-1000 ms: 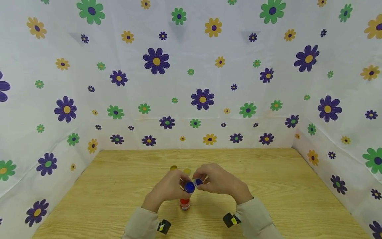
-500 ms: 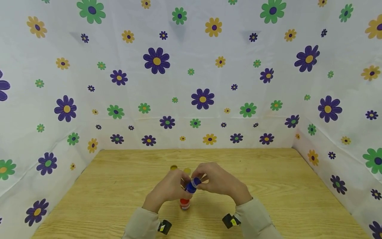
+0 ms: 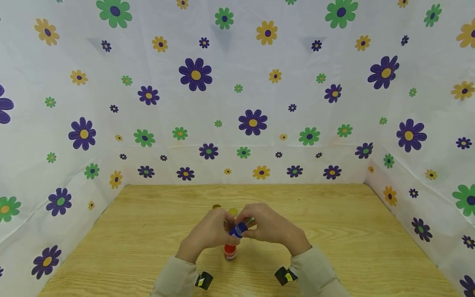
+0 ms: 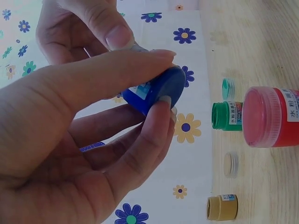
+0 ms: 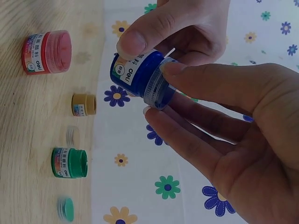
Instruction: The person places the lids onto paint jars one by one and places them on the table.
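Observation:
A small blue paint jar (image 5: 135, 74) is held in the air by my left hand (image 3: 209, 231), thumb on one side and fingertips on the other. My right hand (image 3: 271, 225) pinches the clear ribbed lid (image 5: 156, 88) between thumb and fingers. That lid sits on the jar's mouth; whether it is threaded on, I cannot tell. The jar is tilted, its mouth toward the right hand. Below the hands, a red paint jar (image 3: 230, 252) with its lid on stands on the table.
Farther back on the wooden table (image 3: 159, 222) stand an uncapped ochre jar (image 5: 84, 105) and an uncapped green jar (image 5: 70, 162). Their loose lids, the ochre lid (image 5: 72, 136) and the green lid (image 5: 66, 209), lie beside them. A flower-patterned cloth (image 3: 226, 103) encloses the back and sides.
One second ago the blue jar was uncapped, its lid held apart in the right hand. The right hand has moved left, bringing the lid onto the jar's mouth.

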Demonstrator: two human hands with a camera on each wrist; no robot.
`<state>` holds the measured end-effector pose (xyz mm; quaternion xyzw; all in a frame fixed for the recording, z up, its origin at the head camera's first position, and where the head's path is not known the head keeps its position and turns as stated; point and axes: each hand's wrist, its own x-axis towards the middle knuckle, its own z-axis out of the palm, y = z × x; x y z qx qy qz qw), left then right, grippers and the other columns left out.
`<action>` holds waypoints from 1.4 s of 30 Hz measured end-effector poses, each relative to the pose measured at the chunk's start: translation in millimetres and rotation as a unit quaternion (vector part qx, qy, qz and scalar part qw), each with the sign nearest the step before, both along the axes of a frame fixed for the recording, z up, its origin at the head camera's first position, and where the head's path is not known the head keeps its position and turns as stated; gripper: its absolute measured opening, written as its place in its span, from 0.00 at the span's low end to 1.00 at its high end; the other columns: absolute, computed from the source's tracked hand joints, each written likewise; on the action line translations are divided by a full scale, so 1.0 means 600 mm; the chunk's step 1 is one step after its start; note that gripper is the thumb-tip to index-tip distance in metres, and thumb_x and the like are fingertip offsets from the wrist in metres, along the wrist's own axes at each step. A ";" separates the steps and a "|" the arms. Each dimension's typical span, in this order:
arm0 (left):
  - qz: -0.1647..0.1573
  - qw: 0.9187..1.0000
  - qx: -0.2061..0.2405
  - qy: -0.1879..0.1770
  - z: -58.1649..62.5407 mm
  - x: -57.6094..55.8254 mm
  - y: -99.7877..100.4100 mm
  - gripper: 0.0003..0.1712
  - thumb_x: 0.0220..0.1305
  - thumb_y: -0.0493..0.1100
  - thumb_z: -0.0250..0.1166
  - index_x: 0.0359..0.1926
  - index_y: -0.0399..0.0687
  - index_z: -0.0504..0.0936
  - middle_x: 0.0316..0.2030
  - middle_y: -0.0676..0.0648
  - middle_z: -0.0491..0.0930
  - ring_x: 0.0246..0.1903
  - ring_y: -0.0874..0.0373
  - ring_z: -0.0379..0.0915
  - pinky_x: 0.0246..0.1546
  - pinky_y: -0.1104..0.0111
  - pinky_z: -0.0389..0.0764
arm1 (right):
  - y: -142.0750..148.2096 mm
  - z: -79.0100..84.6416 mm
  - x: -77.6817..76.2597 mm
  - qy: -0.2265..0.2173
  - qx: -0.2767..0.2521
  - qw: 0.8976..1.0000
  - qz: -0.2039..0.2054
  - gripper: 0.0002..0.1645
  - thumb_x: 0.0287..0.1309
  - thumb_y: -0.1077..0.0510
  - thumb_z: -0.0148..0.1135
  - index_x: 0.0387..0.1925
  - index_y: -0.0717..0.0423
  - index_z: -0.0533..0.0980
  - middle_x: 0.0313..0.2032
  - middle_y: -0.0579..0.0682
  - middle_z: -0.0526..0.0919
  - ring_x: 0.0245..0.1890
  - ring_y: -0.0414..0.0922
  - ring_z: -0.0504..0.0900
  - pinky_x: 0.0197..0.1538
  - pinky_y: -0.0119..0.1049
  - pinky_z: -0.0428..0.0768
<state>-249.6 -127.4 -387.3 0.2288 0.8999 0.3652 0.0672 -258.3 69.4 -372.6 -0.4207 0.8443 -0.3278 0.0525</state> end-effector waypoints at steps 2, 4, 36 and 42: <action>-0.003 1.000 0.001 -0.001 -0.001 0.000 0.000 0.14 0.43 0.41 0.77 0.34 0.45 0.86 0.29 0.52 0.85 0.28 0.62 0.80 0.29 0.72 0.81 | 0.000 -0.001 0.000 -0.002 0.002 1.000 -0.001 0.15 0.52 0.65 0.68 0.44 0.58 0.81 0.42 0.49 0.82 0.43 0.42 0.83 0.45 0.25 0.81; -0.004 1.000 0.003 -0.004 -0.001 0.000 0.000 0.14 0.43 0.41 0.77 0.34 0.46 0.86 0.28 0.52 0.85 0.27 0.62 0.80 0.29 0.72 0.81 | 0.001 -0.001 0.000 -0.005 0.003 1.000 -0.002 0.15 0.53 0.65 0.67 0.44 0.58 0.81 0.42 0.50 0.82 0.43 0.42 0.83 0.45 0.26 0.81; 0.015 1.000 0.000 -0.014 0.003 0.003 -0.003 0.15 0.42 0.39 0.77 0.34 0.44 0.86 0.30 0.50 0.86 0.29 0.61 0.81 0.31 0.68 0.82 | 0.006 -0.002 -0.003 -0.032 -0.020 0.999 0.005 0.15 0.54 0.64 0.67 0.46 0.54 0.80 0.44 0.48 0.82 0.44 0.43 0.83 0.42 0.25 0.81; 0.012 1.000 0.003 -0.007 0.003 0.003 -0.001 0.14 0.41 0.40 0.77 0.33 0.46 0.86 0.28 0.52 0.85 0.27 0.63 0.80 0.30 0.71 0.81 | 0.003 -0.004 -0.004 -0.027 -0.023 0.999 0.010 0.14 0.54 0.65 0.67 0.44 0.53 0.81 0.42 0.48 0.82 0.43 0.42 0.83 0.43 0.26 0.81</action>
